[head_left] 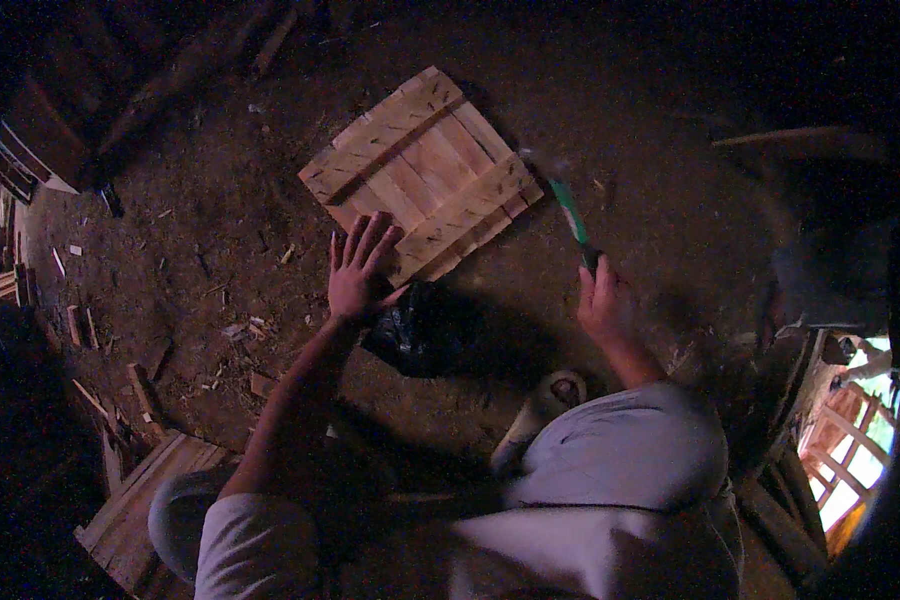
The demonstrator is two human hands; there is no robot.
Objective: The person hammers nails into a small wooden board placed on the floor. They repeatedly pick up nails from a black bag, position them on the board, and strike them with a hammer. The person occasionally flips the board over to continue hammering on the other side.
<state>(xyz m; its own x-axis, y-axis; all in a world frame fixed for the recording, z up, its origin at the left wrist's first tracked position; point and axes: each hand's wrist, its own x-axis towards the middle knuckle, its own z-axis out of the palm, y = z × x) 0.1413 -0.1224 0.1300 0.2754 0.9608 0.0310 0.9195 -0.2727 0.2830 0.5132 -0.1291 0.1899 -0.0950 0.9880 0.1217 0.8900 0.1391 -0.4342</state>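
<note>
A square wooden panel [410, 165] of side-by-side slats lies turned at an angle ahead of me. Two cross battens run over it, dotted with small dark marks that look like nails. My left hand [355, 275] rests with fingers spread on the panel's near left corner. In my right hand [607, 303], closed round the dark grip, is a green-handled hammer [570, 210]. Its head is a pale blur beside the panel's right corner. A shiny black thing [405, 335], like a plastic bag, sits partly under the panel's near edge; its shape is lost in shadow.
Wood scraps [255, 330] and chips litter the dirt floor [210, 200] to the left. Boards [150, 500] lie at lower left, and a long strip of wood [780, 137] is at the far right. A bright opening at lower right shows a wooden frame [850, 440].
</note>
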